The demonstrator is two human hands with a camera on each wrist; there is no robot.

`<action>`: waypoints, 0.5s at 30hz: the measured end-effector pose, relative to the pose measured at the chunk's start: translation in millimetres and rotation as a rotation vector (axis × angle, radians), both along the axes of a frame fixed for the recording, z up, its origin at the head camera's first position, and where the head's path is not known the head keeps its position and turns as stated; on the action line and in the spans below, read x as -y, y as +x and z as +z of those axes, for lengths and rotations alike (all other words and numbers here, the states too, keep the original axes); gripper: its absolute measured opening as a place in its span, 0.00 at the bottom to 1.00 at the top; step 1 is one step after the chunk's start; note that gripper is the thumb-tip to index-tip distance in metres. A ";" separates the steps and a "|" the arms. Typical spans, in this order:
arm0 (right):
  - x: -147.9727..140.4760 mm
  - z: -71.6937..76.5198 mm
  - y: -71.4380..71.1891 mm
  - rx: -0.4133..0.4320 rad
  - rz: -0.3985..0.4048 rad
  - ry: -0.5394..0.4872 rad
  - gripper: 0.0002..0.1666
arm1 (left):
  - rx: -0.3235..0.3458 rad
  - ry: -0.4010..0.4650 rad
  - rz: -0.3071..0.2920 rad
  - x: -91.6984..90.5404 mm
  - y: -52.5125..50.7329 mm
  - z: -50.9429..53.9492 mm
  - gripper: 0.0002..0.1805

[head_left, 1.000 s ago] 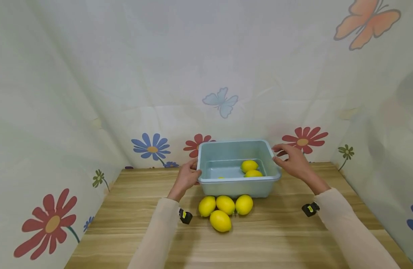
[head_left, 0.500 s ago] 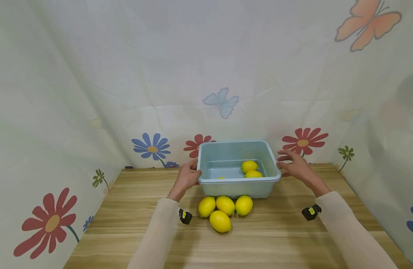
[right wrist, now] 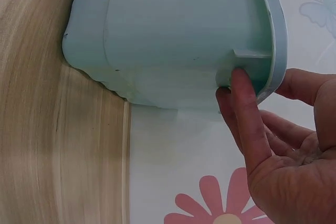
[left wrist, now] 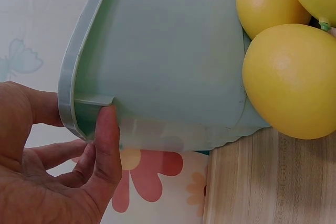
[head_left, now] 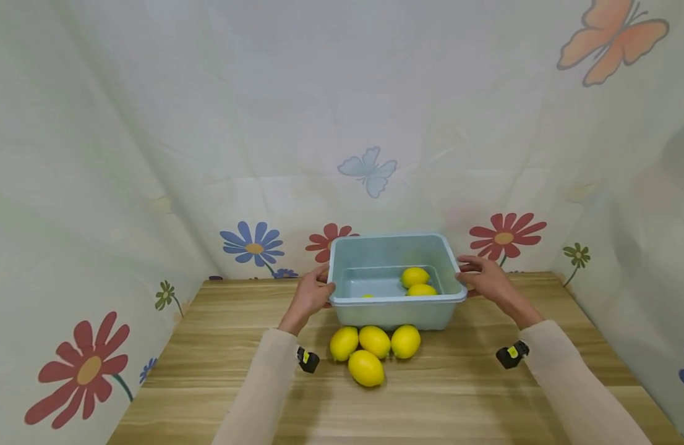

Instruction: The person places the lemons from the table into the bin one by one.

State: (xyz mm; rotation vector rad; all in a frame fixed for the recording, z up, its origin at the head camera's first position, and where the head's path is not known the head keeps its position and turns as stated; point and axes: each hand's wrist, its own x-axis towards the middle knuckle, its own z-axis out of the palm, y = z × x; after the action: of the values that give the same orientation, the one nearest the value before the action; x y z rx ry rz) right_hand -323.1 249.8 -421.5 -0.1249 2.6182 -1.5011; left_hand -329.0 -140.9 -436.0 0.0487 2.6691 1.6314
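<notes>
Wearing light sleeves (head_left: 258, 389) and small black wrist devices (head_left: 307, 360) just short of the left hand (head_left: 310, 295) and the right hand (head_left: 488, 282). Between the forearms, more to the left hand's side, 1 loose yellow lemon (head_left: 366, 368) on the wooden surface (head_left: 459, 408); just beyond, a row of 3 lemons (head_left: 375, 342). Farther on, gripping a pale blue basin (head_left: 394, 315) by both ends, thumbs at the rim and fingers curled beneath on each side. Inside, between the hands, 2 lemons (head_left: 415, 277) toward the right hand and a sliver of 1 more lemon (head_left: 368, 296) toward the left, mostly hidden by the near wall. Past the hands, a pale printed cloth (head_left: 264, 154), with a blue flower (head_left: 254, 248) beyond the left hand, a red flower (head_left: 504, 238) beyond the right, and a light blue butterfly (head_left: 368, 172) higher up, between both.
</notes>
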 end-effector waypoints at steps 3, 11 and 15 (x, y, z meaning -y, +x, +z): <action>-0.8 -2.2 0.9 -0.010 0.012 -0.001 0.36 | 0.003 0.002 -0.002 -0.2 0.6 0.1 0.32; -0.2 -3.5 0.1 0.023 -0.006 -0.054 0.36 | 0.005 0.001 0.000 0.4 -2.6 0.0 0.32; 0.5 -6.4 0.1 0.048 -0.021 -0.106 0.35 | 0.004 0.002 -0.003 0.4 -2.9 -0.8 0.32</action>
State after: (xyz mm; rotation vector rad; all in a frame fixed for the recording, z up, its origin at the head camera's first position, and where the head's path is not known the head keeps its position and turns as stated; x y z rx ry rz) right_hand -323.0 249.3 -427.9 -0.0702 2.5109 -1.6283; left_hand -331.9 -141.3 -436.8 0.0496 2.6631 1.6317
